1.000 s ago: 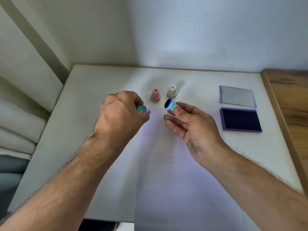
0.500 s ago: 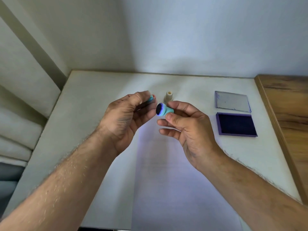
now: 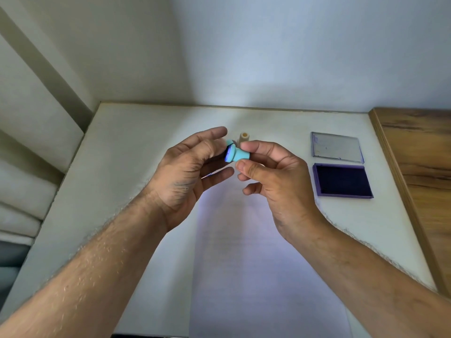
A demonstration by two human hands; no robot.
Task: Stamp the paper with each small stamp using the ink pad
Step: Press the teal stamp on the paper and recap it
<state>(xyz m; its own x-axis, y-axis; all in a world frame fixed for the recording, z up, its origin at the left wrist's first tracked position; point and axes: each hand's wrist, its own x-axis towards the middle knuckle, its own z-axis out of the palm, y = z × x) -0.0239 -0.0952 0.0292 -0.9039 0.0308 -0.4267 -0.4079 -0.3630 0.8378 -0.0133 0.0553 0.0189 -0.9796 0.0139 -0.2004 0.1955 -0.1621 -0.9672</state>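
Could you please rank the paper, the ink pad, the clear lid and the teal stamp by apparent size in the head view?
1. paper
2. ink pad and clear lid: look alike, not ranked
3. teal stamp, though held nearer the camera

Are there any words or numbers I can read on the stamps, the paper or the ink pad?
No, nothing here can be read.
Teal stamp: its inked face is dark and blurred, no letters can be made out.
Cream stamp: plain, no text shows.
Paper: only faint lines, too pale to read.
Ink pad: plain dark ink, no label in view.
Clear lid: smudges only, no words.
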